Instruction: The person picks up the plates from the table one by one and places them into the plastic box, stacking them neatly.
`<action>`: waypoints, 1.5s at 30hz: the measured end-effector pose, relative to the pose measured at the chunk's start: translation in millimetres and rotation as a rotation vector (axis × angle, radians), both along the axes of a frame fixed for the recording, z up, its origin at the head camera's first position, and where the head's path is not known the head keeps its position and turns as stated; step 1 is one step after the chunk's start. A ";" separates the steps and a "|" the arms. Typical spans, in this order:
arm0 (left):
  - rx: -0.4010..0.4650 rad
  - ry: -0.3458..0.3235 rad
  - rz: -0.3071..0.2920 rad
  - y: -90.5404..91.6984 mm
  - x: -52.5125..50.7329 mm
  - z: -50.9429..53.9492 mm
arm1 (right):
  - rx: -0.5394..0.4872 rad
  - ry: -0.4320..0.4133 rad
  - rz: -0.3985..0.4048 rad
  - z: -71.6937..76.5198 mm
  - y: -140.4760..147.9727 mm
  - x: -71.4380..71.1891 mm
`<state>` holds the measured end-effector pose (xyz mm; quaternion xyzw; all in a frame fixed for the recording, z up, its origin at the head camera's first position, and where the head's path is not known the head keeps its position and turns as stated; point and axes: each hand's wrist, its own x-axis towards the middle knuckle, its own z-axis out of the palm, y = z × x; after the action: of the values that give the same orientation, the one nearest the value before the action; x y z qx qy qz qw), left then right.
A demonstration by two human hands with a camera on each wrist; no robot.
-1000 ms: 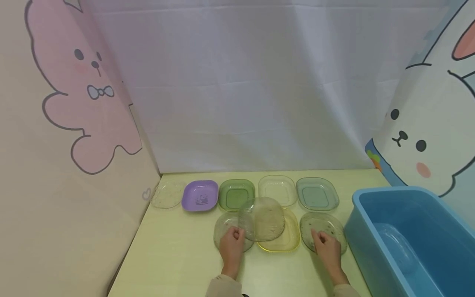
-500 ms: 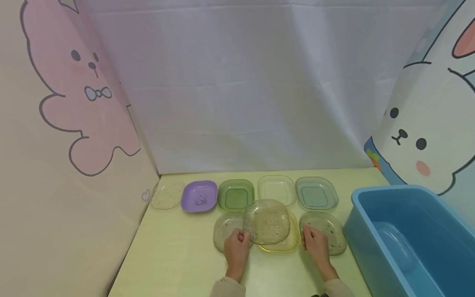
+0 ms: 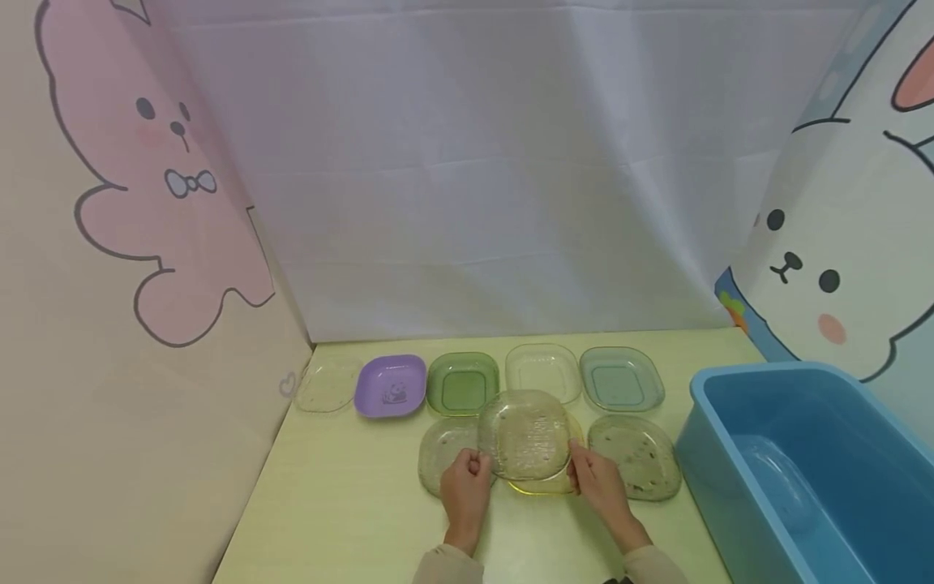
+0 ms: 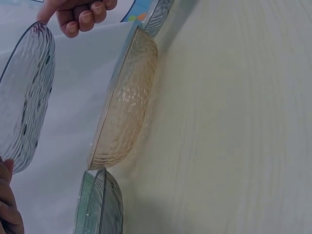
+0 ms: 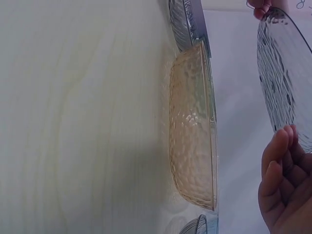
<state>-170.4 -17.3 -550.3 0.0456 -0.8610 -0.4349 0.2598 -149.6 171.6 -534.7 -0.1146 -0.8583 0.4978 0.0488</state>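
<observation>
A clear textured plate with small dark specks (image 3: 524, 434) is held up above the table, over a yellow plate (image 3: 543, 487). My left hand (image 3: 465, 493) pinches its left rim. At the right rim, my right hand (image 3: 600, 485) pinches the edge with thumb and finger, the other fingers curled. In the left wrist view the raised plate (image 4: 29, 105) stands between both hands, with the yellow plate (image 4: 126, 105), amber-looking there, apart from it on the table. The right wrist view shows the raised plate (image 5: 280, 68) at the fingertips of my right hand (image 5: 290, 190).
Clear speckled plates lie left (image 3: 438, 454) and right (image 3: 635, 458). Behind stand a clear dish (image 3: 328, 385), a purple dish (image 3: 390, 387), a green dish (image 3: 463, 384), another clear dish (image 3: 542, 373) and a blue-grey dish (image 3: 623, 380). A blue tub (image 3: 737, 454) stands at right.
My right hand has moved left from the right-hand speckled plate to the raised plate's right rim. The raised plate and my left hand have shifted slightly right.
</observation>
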 end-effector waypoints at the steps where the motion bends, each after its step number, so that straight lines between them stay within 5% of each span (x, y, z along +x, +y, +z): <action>1: -0.003 0.010 0.003 0.3 0.3 -0.2 | 0.003 -0.003 -0.005 0.2 -1.0 0.3; 17: 0.018 0.030 0.032 5.1 4.9 -0.6 | 0.003 0.090 0.002 1.2 -8.0 1.6; 27: 0.042 0.041 0.013 2.8 4.5 -0.6 | 0.098 0.123 0.012 1.4 -9.4 0.9; 45: 0.032 -0.088 -0.055 -7.7 3.3 3.4 | 0.245 0.051 -0.015 6.6 -2.0 -10.5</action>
<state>-167.1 -24.9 -546.9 0.0453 -0.8654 -0.4533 0.2088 -160.0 169.6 -528.1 -0.1014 -0.9104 0.3914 0.0881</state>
